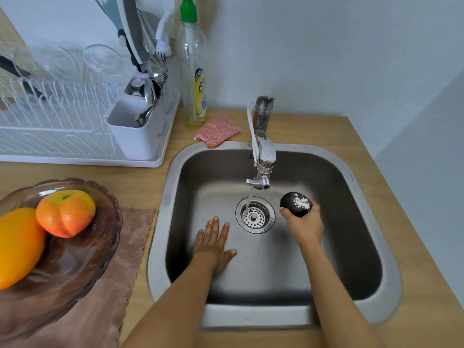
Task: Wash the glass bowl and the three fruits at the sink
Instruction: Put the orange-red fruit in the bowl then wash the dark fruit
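Our open left hand (216,243) hovers left of the drain (254,215); right hand (305,222) grips the dark fruit (295,204), 1 of 3. Next, we bring it under the stream.

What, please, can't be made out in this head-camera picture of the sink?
- Dark round fruit: underside covered by the right hand; type unclear.
- Yellow-orange fruit and brown glass bowl: cut by the left edge.
- Clear soap bottle: label too small.
- Left hand: palm faces down, unseen.
- Clear glasses in the white rack: blurred.
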